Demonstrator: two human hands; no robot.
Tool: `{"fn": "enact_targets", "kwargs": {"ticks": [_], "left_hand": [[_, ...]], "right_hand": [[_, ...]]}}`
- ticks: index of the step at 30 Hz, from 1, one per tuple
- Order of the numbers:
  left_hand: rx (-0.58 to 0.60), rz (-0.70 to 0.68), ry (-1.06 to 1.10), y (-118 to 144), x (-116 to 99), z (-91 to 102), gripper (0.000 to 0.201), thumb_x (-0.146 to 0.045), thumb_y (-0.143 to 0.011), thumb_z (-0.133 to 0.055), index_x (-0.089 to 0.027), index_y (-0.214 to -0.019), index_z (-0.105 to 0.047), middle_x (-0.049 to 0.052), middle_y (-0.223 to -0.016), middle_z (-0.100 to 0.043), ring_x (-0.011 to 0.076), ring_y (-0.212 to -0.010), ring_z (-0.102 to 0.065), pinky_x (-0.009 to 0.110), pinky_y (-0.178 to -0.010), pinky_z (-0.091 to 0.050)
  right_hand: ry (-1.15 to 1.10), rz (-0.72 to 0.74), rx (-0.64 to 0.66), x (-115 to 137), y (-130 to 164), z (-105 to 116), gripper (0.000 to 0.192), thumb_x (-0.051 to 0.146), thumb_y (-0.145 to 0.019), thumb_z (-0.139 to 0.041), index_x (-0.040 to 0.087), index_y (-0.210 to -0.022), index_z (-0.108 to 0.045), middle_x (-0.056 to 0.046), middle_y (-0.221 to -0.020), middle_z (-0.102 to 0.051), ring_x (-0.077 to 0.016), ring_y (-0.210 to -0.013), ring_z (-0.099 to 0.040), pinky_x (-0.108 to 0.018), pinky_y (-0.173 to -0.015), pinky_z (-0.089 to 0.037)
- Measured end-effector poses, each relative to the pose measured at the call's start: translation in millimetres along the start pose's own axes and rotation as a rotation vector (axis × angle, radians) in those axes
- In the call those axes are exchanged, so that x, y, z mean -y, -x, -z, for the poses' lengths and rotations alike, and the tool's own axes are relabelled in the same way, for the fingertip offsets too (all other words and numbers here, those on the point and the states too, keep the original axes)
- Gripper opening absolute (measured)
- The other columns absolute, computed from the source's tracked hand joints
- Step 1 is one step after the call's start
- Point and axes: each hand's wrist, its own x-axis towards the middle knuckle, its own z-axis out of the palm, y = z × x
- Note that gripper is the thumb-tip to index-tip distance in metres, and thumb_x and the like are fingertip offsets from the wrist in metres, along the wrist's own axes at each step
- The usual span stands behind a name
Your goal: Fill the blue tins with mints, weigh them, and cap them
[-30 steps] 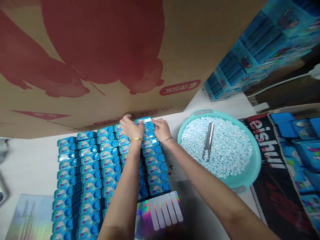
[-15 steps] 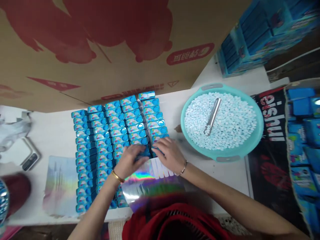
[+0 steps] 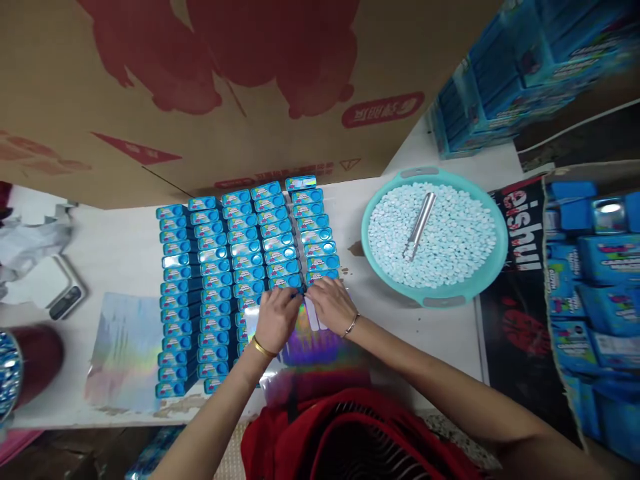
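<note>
Here, both hands meet over the near edge of a block of small blue tins [image 3: 240, 267] laid in tight rows on a white table [image 3: 120, 253]. The left hand [image 3: 276, 319] and the right hand [image 3: 331, 303] sit just beside each other, fingers curled down onto a holographic sticker sheet [image 3: 313, 347] that lies directly under them and partly over the nearest tins. Whether the fingertips pinch a sticker or only press on the sheet cannot be told; they are blurred. Just beyond the fingers stand the last rows of tins. Well to the right of the grip sits a teal basin [image 3: 500, 260] full of pale blue tablets [image 3: 460, 233], with a metal scoop [image 3: 419, 225] lying on them. To the left of the grip lies a second holographic sheet [image 3: 125, 350]. Behind the tins stands a large cardboard box [image 3: 150, 87].
</note>
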Motion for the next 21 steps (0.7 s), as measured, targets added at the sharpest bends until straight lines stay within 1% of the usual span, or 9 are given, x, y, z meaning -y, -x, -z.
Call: {"fn": "enact_targets", "kwargs": {"ticks": [3,5,7,10,12,14,17,19,21], "left_hand": [[-0.039,0.025,-0.029,6,-5,-6.4,0.025,-0.019,-0.093,-0.043,-0.023,-0.107,-0.063,0.008,-0.118,-0.064,0.0215,-0.095,-0.055,0.038,-0.075,-0.034],[-0.026,0.038,-0.019,14,-9,-9.0,0.027,-0.017,-0.092,-0.042,-0.024,-0.110,-0.061,0.008,-0.126,-0.060,0.0240,-0.105,-0.054,0.041,-0.081,-0.035],[-0.004,0.039,0.018,25,-16,-7.5,0.026,-0.017,-0.091,-0.043,-0.025,-0.109,-0.061,0.008,-0.131,-0.056,0.0263,-0.112,-0.051,0.043,-0.085,-0.036],[0.020,0.052,0.165,42,-30,7.5,0.018,-0.019,-0.088,-0.048,-0.024,-0.100,-0.061,0.009,-0.124,-0.060,0.0261,-0.108,-0.054,0.042,-0.082,-0.039],[-0.020,0.140,0.329,45,-38,24.3,0.010,-0.022,-0.087,-0.050,-0.024,-0.093,-0.059,0.008,-0.107,-0.065,0.0235,-0.098,-0.058,0.040,-0.078,-0.042],[-0.156,0.329,0.550,35,-40,40.5,0.002,-0.025,-0.086,-0.054,-0.023,-0.086,-0.055,0.004,-0.090,-0.065,0.0200,-0.087,-0.060,0.037,-0.076,-0.044],[-0.418,0.637,0.928,0,-31,52.3,0.016,-0.031,-0.080,-0.063,-0.022,-0.079,-0.049,0.000,-0.078,-0.060,0.0162,-0.078,-0.061,0.032,-0.074,-0.048],[-0.515,0.732,1.145,-31,-21,50.3,0.022,-0.033,-0.076,-0.067,-0.021,-0.079,-0.049,-0.001,-0.077,-0.060,0.0145,-0.076,-0.061,0.029,-0.073,-0.049],[-0.552,0.755,1.280,-58,-12,43.6,0.025,-0.033,-0.072,-0.070,-0.020,-0.079,-0.050,-0.001,-0.075,-0.061,0.0131,-0.075,-0.061,0.027,-0.074,-0.049]], "right_hand": [[-0.004,-0.009,-0.007,-1,-4,-1,0.028,0.024,-0.096,-0.038,0.017,-0.084,-0.062,-0.009,-0.090,-0.063,-0.0219,-0.090,-0.050,-0.035,-0.073,-0.028],[0.000,-0.017,-0.018,-3,-5,-3,0.029,0.025,-0.096,-0.037,0.017,-0.084,-0.062,-0.009,-0.090,-0.063,-0.0225,-0.090,-0.050,-0.035,-0.073,-0.029],[0.011,-0.028,-0.029,-4,-5,-6,0.029,0.026,-0.096,-0.037,0.017,-0.084,-0.062,-0.009,-0.091,-0.063,-0.0233,-0.090,-0.051,-0.035,-0.073,-0.030],[0.008,-0.035,-0.033,-6,-5,-11,0.030,0.025,-0.096,-0.036,0.017,-0.084,-0.063,-0.011,-0.092,-0.064,-0.0245,-0.090,-0.051,-0.036,-0.074,-0.032],[-0.047,-0.023,-0.054,-8,-4,-13,0.031,0.024,-0.096,-0.035,0.017,-0.086,-0.064,-0.011,-0.093,-0.064,-0.0247,-0.091,-0.051,-0.036,-0.076,-0.034],[-0.195,0.007,-0.141,-10,-2,-11,0.033,0.028,-0.096,-0.033,0.018,-0.094,-0.064,-0.011,-0.097,-0.064,-0.0244,-0.095,-0.052,-0.037,-0.081,-0.036],[-0.577,0.012,-0.357,-12,-1,1,0.047,0.050,-0.095,-0.027,0.018,-0.104,-0.062,-0.011,-0.103,-0.063,-0.0236,-0.102,-0.054,-0.038,-0.090,-0.040],[-0.837,-0.033,-0.428,-13,-6,13,0.058,0.062,-0.091,-0.025,0.018,-0.103,-0.062,-0.010,-0.102,-0.063,-0.0230,-0.102,-0.056,-0.038,-0.090,-0.042],[-1.011,-0.111,-0.417,-14,-16,27,0.057,0.065,-0.087,-0.035,0.018,-0.101,-0.062,-0.008,-0.098,-0.065,-0.0217,-0.095,-0.059,-0.036,-0.086,-0.045]]}}
